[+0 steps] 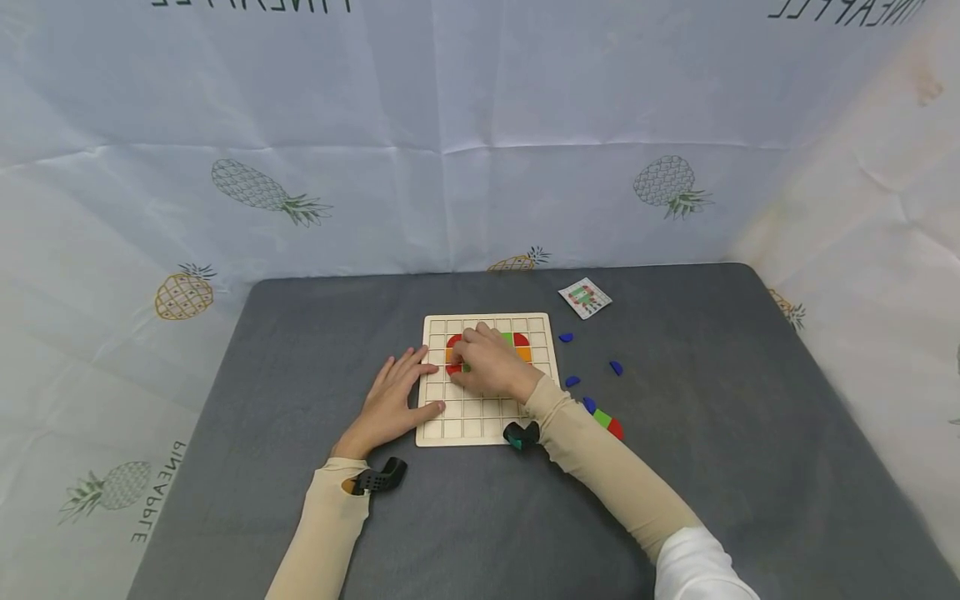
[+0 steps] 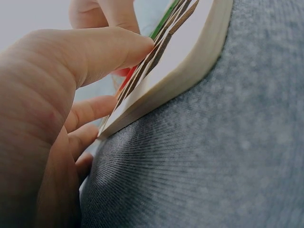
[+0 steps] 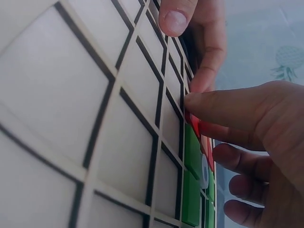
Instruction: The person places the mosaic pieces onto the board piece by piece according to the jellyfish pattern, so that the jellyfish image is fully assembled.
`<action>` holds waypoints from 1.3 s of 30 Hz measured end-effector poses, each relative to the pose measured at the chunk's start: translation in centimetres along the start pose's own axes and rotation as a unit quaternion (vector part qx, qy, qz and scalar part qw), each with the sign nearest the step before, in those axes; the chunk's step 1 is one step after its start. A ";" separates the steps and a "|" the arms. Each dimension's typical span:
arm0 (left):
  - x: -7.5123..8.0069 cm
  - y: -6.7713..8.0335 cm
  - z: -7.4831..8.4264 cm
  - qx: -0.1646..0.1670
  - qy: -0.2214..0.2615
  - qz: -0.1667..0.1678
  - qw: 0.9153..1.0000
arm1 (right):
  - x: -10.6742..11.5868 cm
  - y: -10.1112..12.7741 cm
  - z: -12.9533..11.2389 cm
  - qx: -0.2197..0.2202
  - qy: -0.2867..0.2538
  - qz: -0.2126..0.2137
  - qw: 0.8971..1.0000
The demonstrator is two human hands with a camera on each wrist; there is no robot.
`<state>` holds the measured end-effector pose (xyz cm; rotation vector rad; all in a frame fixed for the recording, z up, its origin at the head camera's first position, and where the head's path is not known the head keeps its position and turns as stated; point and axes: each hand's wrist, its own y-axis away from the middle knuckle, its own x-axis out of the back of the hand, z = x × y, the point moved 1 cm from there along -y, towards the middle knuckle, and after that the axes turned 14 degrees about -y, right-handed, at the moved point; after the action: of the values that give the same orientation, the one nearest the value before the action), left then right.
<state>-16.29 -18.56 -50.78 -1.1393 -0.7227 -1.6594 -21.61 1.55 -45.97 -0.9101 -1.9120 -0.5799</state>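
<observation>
A pale wooden grid board lies on the table. My left hand rests along its left side, fingers spread and thumb over the edge. Above the upper rows, my right hand pinches a red rounded tile with thumb and forefinger, at a cell beside green tiles. Red corner tiles and orange tiles sit in the grid around that hand, which hides the middle of the pattern. In the left wrist view, the left thumb lies on the board's rim.
Several blue half-round pieces lie loose right of the board. Near the right forearm are a green piece and a red piece. A pattern card lies at the back right of the grey table; a pineapple-print curtain hangs behind.
</observation>
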 end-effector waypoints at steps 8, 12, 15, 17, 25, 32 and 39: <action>-0.1 0.0 0.0 0.005 -0.003 0.001 1.000 | 0.1 0.2 0.0 -0.016 0.017 0.015 1.000; -0.2 0.0 0.1 0.007 -0.002 -0.001 1.000 | 0.2 0.4 -0.1 -0.025 0.025 0.023 0.999; -0.2 0.0 0.1 0.008 -0.004 -0.001 1.000 | 0.4 0.6 -0.2 -0.027 0.025 0.025 0.999; -0.2 0.0 0.2 0.008 -0.004 -0.002 1.000 | 0.7 0.8 -0.2 -0.024 0.024 0.027 0.999; 0.0 0.0 0.2 0.004 -0.003 0.001 1.000 | 3.4 1.7 0.3 0.009 -0.030 0.044 0.999; 0.0 0.1 0.2 -0.007 -0.001 0.010 1.000 | 5.8 3.1 1.4 0.036 -0.122 0.043 0.991; 0.0 0.2 0.3 -0.010 0.000 0.017 1.000 | 7.4 5.2 2.6 0.017 -0.137 0.070 0.988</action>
<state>-16.01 -18.37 -50.65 -1.1585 -0.6846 -1.6425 -21.20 9.21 -40.49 -1.1398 -2.0731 -0.3512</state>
